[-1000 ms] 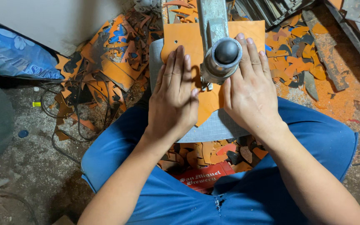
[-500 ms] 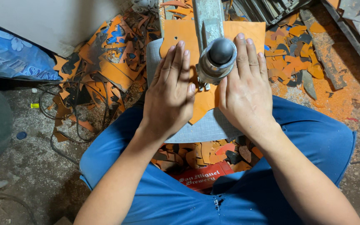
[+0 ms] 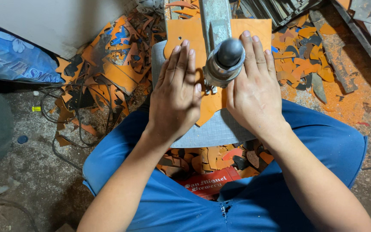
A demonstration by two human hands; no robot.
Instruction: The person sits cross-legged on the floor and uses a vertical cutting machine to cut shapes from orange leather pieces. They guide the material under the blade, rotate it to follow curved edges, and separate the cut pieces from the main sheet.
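An orange leather sheet [image 3: 211,109] lies on a grey gridded cutting mat [image 3: 217,131] between my knees. My left hand [image 3: 176,92] presses flat on the sheet's left side, fingers together. On the right side my right hand [image 3: 254,88] also lies flat on it. Between both hands stands a metal machine arm [image 3: 213,19] with a round dark-knobbed head [image 3: 226,60] over the sheet. What is under the head is hidden.
Orange and dark offcuts [image 3: 108,73] pile on the floor left, also offcuts [image 3: 299,47] at right and under my legs. A black cable [image 3: 65,129] loops at left. A blue bag [image 3: 13,56] lies far left. A red printed box [image 3: 209,184] sits below the mat.
Both hands have slid the orange sheet slightly forward under the machine head; the view has shifted a little with them.
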